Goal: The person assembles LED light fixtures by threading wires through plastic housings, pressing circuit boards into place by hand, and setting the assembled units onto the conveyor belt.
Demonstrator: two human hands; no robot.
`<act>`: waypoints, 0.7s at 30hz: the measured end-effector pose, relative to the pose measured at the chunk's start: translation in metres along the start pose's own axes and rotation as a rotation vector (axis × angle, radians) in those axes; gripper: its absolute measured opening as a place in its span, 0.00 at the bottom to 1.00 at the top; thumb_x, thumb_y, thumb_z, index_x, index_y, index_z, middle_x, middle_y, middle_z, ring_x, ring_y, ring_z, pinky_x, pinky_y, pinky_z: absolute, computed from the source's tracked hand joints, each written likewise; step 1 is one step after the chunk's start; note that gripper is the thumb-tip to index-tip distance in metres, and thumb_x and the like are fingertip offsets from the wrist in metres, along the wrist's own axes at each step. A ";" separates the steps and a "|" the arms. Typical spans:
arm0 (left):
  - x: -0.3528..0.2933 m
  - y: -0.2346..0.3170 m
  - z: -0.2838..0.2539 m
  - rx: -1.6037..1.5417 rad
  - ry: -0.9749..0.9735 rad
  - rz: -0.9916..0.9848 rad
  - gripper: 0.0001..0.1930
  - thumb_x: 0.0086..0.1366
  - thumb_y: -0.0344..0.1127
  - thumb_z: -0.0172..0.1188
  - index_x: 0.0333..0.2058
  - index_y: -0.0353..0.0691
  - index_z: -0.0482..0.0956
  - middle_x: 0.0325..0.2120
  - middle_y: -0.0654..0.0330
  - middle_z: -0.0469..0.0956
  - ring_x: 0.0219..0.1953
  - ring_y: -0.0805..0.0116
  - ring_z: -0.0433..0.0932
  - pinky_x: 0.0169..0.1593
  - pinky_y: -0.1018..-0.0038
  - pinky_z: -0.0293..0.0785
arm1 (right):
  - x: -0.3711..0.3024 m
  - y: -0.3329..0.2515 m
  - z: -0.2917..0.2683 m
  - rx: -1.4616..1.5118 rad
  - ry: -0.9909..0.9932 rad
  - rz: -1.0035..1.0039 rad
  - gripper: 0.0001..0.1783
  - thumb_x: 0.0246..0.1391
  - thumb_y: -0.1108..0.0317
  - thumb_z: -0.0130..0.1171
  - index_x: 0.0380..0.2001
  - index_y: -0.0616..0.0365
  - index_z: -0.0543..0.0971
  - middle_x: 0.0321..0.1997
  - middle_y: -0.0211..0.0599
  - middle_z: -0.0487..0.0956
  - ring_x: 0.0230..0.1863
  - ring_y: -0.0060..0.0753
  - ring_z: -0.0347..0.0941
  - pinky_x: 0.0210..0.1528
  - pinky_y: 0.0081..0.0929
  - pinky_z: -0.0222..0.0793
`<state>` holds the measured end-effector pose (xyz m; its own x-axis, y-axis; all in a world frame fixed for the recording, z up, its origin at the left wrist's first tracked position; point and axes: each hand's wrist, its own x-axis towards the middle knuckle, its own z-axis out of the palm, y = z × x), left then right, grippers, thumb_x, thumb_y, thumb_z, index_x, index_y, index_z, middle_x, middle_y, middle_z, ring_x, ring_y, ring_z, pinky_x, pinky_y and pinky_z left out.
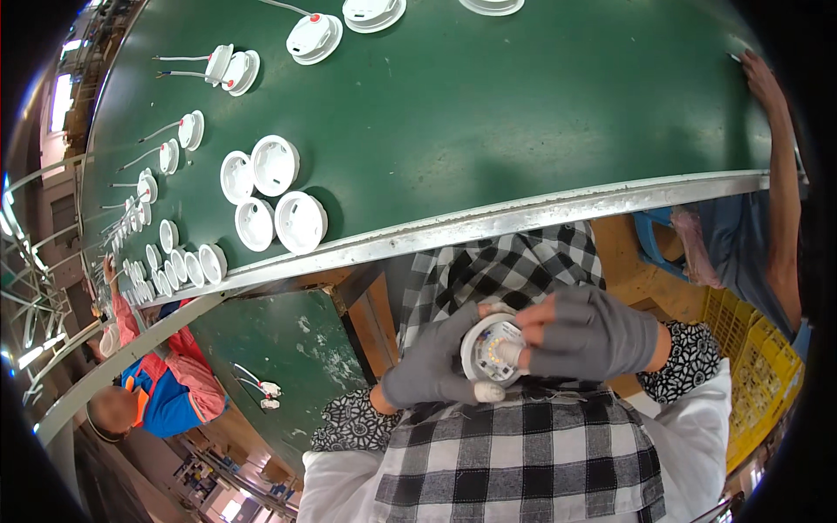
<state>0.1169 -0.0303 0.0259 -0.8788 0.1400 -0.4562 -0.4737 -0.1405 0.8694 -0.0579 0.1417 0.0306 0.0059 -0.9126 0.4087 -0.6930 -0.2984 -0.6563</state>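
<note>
Over my lap, my left hand, in a grey glove with covered thumb tip, is closed round the rim of a white round LED light. Inside its cup-shaped housing shows a white circuit board with small yellow LEDs. My right hand, also in a grey glove with some fingertips bare, grips the same light from the right. One covered fingertip presses on the board, and the other fingers lie at the rim, slightly blurred. Part of the board is hidden beneath my right fingers.
Ahead runs a green table with a metal edge. White round housings and lights with wires stand on it. A person works at the left; another person's arm reaches in at right, near yellow crates.
</note>
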 end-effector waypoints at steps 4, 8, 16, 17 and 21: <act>-0.001 0.003 -0.002 -0.024 -0.030 -0.049 0.55 0.31 0.46 0.81 0.58 0.35 0.61 0.51 0.58 0.71 0.53 0.67 0.71 0.58 0.71 0.66 | 0.003 -0.007 0.002 -0.091 0.014 -0.192 0.10 0.39 0.69 0.59 0.30 0.57 0.76 0.34 0.30 0.69 0.39 0.29 0.72 0.40 0.25 0.76; -0.008 -0.003 0.003 -0.129 0.077 -0.052 0.56 0.30 0.44 0.82 0.59 0.34 0.60 0.51 0.57 0.71 0.53 0.67 0.72 0.58 0.70 0.67 | 0.005 -0.008 0.006 -0.011 0.006 -0.183 0.10 0.37 0.69 0.60 0.27 0.60 0.77 0.33 0.31 0.69 0.37 0.29 0.73 0.39 0.25 0.78; -0.007 0.003 0.008 -0.317 0.149 -0.066 0.59 0.30 0.47 0.82 0.59 0.32 0.58 0.51 0.53 0.71 0.53 0.64 0.72 0.59 0.69 0.66 | 0.001 -0.018 0.018 -0.111 0.091 -0.129 0.11 0.35 0.69 0.59 0.28 0.61 0.77 0.34 0.31 0.70 0.38 0.29 0.73 0.40 0.23 0.78; -0.006 0.003 0.008 -0.313 0.148 -0.067 0.59 0.30 0.47 0.82 0.59 0.32 0.58 0.51 0.53 0.71 0.53 0.64 0.72 0.59 0.69 0.66 | 0.001 -0.018 0.020 -0.168 0.127 -0.122 0.12 0.36 0.69 0.59 0.28 0.61 0.78 0.35 0.32 0.70 0.39 0.29 0.73 0.40 0.23 0.78; -0.007 0.001 0.011 -0.402 0.168 -0.047 0.57 0.35 0.47 0.80 0.60 0.32 0.55 0.52 0.51 0.70 0.54 0.64 0.71 0.59 0.68 0.65 | 0.001 -0.015 0.025 -0.171 0.163 -0.127 0.11 0.38 0.69 0.58 0.29 0.60 0.78 0.37 0.31 0.71 0.40 0.29 0.74 0.38 0.22 0.78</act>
<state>0.1230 -0.0209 0.0316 -0.8370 -0.0017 -0.5472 -0.4690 -0.5129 0.7190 -0.0294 0.1384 0.0252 -0.0060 -0.8098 0.5867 -0.8057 -0.3435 -0.4825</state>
